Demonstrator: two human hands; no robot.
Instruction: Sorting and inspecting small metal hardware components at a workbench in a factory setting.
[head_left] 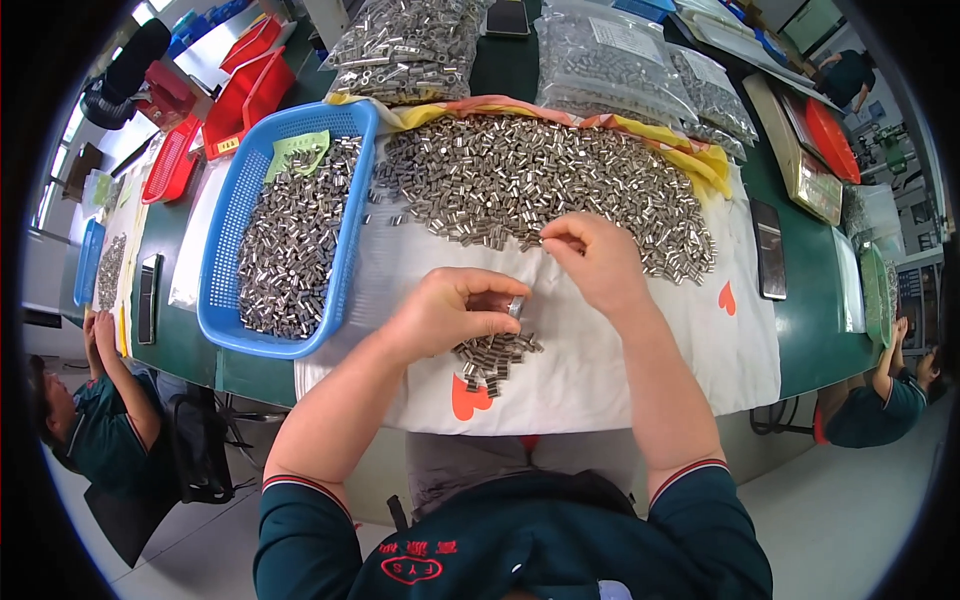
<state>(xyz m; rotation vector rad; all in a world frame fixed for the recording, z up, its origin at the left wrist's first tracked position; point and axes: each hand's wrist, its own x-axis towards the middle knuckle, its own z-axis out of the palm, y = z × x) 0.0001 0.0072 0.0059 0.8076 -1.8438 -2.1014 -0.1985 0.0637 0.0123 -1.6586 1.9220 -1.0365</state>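
Note:
My left hand [440,312] is closed, holding a small silvery metal piece [516,306] upright between thumb and fingers. Below it lies a small heap of short metal cylinders [492,362] on the white cloth [640,372]. My right hand [600,262] is pinched at the near edge of a big pile of similar cylinders [560,180]. At its fingertips a small bright metal cylinder [543,241] shows, partly hidden. To the left stands a blue perforated basket [352,225] with many more cylinders and a green paper slip [298,152] inside.
Clear bags of metal parts [610,60] line the back, behind a rolled yellow and orange cloth edge [480,105]. A dark phone [768,250] lies at the right. Red bins [250,95] stand at the far left. Co-workers sit on both sides.

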